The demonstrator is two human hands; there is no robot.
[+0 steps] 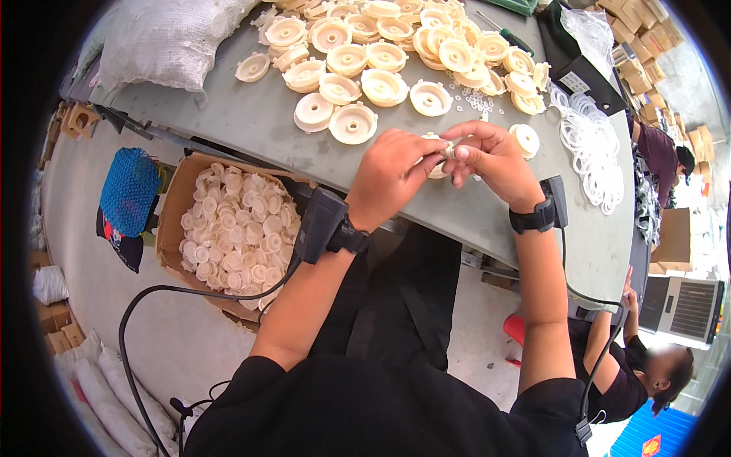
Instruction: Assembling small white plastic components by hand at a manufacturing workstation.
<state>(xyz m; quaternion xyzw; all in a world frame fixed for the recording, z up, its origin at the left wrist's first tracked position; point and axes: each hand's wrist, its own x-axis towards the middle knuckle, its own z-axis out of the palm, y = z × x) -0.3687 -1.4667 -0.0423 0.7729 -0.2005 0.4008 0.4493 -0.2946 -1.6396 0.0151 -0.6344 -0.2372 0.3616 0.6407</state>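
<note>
Above the near edge of the table, my left hand (390,174) and my right hand (491,158) meet fingertip to fingertip. Both pinch a small pale piece (448,151), mostly covered by the fingers; its exact kind cannot be made out. Under the hands a cream round plastic part (437,172) is partly hidden. Another round part (525,141) lies just right of my right hand. Beyond the hands are small white rings (478,101) scattered on the table, and a large heap of cream round plastic parts (383,55) with central holes and side tabs.
White rubber-like rings (592,152) lie along the right of the grey table (251,114). A screwdriver (499,29) and a black box (582,61) are at the back. A cardboard box (169,228) of pale parts stands lower left. Another person (624,365) sits at right.
</note>
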